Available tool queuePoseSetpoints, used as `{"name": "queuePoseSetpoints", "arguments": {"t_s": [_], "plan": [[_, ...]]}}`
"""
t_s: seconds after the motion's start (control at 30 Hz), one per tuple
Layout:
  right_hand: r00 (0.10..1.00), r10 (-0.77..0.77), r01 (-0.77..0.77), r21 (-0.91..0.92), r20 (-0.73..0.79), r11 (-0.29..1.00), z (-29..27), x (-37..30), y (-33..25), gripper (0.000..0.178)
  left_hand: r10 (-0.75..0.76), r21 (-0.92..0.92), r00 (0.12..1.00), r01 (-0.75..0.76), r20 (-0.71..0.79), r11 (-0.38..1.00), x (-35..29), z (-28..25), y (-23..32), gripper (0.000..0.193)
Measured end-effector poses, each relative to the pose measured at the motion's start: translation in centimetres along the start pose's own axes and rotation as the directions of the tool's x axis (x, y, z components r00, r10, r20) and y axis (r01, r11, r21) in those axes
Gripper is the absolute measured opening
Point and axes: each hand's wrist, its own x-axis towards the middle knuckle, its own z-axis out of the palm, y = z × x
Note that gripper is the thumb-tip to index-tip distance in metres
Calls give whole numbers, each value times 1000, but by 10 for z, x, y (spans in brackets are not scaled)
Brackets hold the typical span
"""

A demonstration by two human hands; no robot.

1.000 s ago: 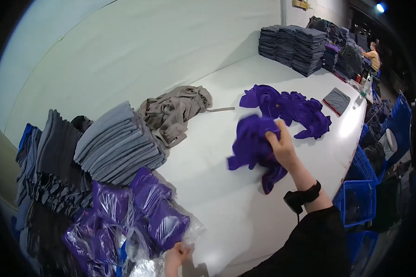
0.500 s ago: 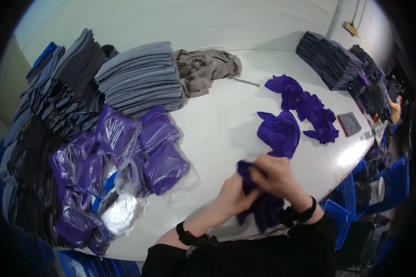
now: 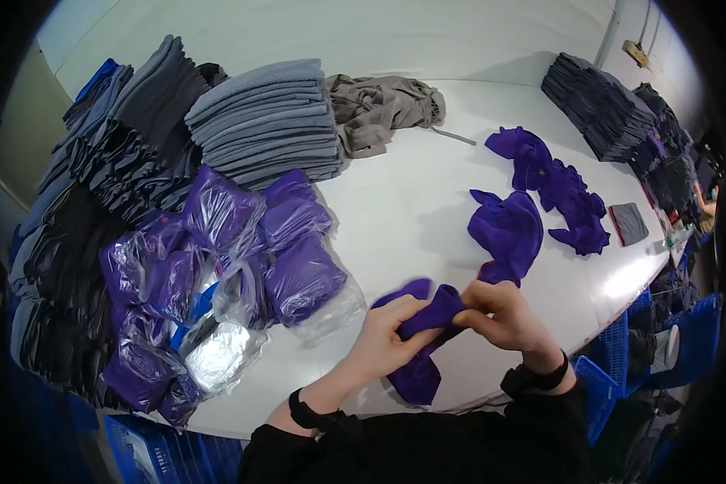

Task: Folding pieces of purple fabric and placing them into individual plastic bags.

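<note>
Between my two hands, just above the table's near edge, a purple cloth piece (image 3: 440,313) is bunched and folded, its lower part hanging down past my left hand. My left hand (image 3: 383,340) grips it from the left, thumb and fingers closed round the fabric. From the other side my right hand (image 3: 504,315) pinches its edge. Just beyond my right hand lies a crumpled purple cloth (image 3: 508,230) with a bit of red trim. Farther back, a ruffled purple cloth (image 3: 569,194) is spread out loosely.
Purple folded goods in clear bags (image 3: 302,274) and silvery clear film (image 3: 226,355) cover the left side. Behind them stand grey folded stacks (image 3: 266,121) and a brown-grey cloth heap (image 3: 391,109). Dark stacks (image 3: 597,105) and a small grey folded cloth (image 3: 627,223) sit at right.
My hands have drawn slightly apart. The purple cloth has turned and now shows a folded loop between them, its lower part hanging farther left. The whole view has shifted a little.
</note>
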Motion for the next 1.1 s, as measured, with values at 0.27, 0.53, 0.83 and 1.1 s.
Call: {"name": "queuePoseSetpoints", "arguments": {"t_s": [0.27,0.53,0.83,1.1], "plan": [[994,99,-71,459,-38,885,57,-5,31,16,-219,-596,957,65,-190,800,-9,5,-9,21],[999,-52,50,463,-9,885,71,-17,83,14,-65,-806,963,-182,-263,563,-8,-30,-17,20],[991,132,-131,101,-9,986,120,-2,101,28,-188,-749,943,-88,-276,657,-12,-21,-10,24],[563,79,214,237,-823,948,16,-16,73,7,-51,-623,936,-192,-349,758,-10,-66,-10,25]]}}
